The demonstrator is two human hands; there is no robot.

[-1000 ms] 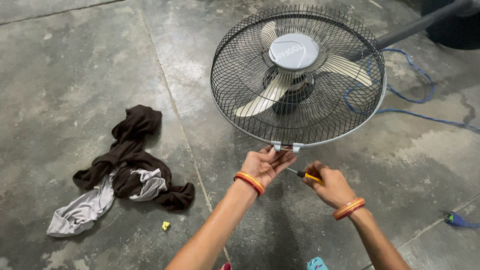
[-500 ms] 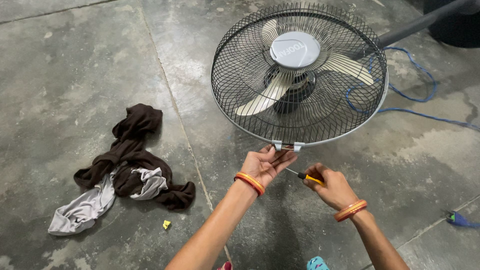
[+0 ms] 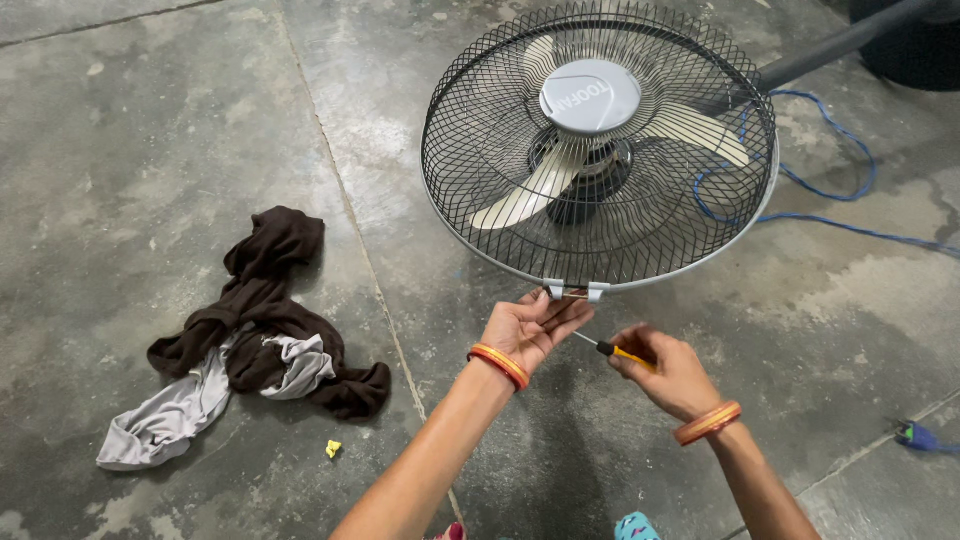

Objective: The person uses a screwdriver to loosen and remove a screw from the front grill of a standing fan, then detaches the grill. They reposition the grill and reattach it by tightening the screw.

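Observation:
A pedestal fan (image 3: 598, 150) lies tilted on the concrete floor, with a black wire grille, cream blades and a grey centre cap. At the grille's bottom rim sits a small grey clip (image 3: 575, 291). My left hand (image 3: 533, 328) reaches up under that clip, fingertips touching the rim; what it pinches there is too small to tell. My right hand (image 3: 670, 370) grips a screwdriver (image 3: 612, 349) with a yellow and black handle, its thin shaft pointing up-left toward the clip. Both wrists wear orange bangles.
A crumpled brown and grey cloth (image 3: 250, 335) lies on the floor at left, with a small yellow scrap (image 3: 333, 449) near it. A blue cable (image 3: 820, 190) loops behind the fan. The fan's dark pole (image 3: 840, 45) runs to the upper right. A blue plug (image 3: 915, 436) lies at right.
The hands stay at the clip under the grille. The view has shifted slightly, with no clear movement of fan or tool.

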